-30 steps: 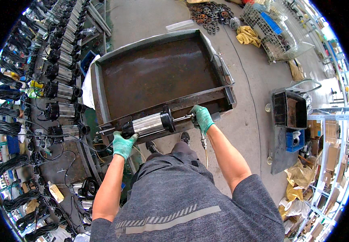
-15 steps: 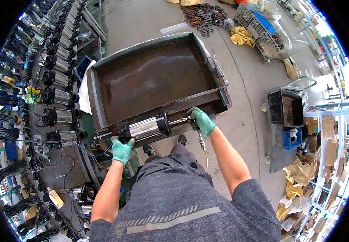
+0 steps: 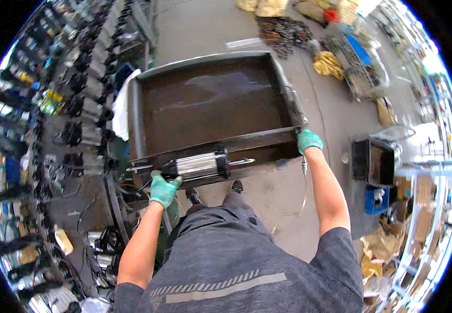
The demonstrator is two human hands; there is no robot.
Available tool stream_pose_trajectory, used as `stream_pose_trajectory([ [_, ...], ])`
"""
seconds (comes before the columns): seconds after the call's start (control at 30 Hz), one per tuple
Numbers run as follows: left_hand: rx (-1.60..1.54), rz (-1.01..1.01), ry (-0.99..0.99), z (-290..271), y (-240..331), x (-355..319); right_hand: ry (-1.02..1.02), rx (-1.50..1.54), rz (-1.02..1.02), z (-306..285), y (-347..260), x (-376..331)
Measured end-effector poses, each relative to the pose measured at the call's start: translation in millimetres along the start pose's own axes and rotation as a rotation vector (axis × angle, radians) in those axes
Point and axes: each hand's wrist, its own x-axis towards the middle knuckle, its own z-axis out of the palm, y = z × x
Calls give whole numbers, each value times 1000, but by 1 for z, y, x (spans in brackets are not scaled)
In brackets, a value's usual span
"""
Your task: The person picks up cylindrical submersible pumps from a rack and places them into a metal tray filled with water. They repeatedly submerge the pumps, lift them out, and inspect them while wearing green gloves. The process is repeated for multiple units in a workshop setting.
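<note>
Left hand [image 3: 163, 189], green-gloved, is clenched around the left end of the silver and black cylinder [image 3: 198, 165] at lower centre of the frame. Right hand [image 3: 308, 141] grips the near right corner of the big dark tray [image 3: 210, 99]. The cylinder's long axis runs left to right along the tray's front rail, nearer the left hand, well apart from the right.
</note>
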Motion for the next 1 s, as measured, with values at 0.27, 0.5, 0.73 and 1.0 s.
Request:
stream_pose_trajectory([
  [0.27, 122, -1, 44, 6, -12, 0, 204, 272, -50, -15, -34, -19],
  [0.5, 416, 168, -27, -44, -11, 11, 264, 692, -547, -21, -193, -140],
  [0.73, 608, 130, 201, -109, -89, 51, 339, 439, -679, -25, -272, -194],
  [1.0, 813, 330, -189, -123, -106, 89, 339, 358, -620, -18, -276, -188],
])
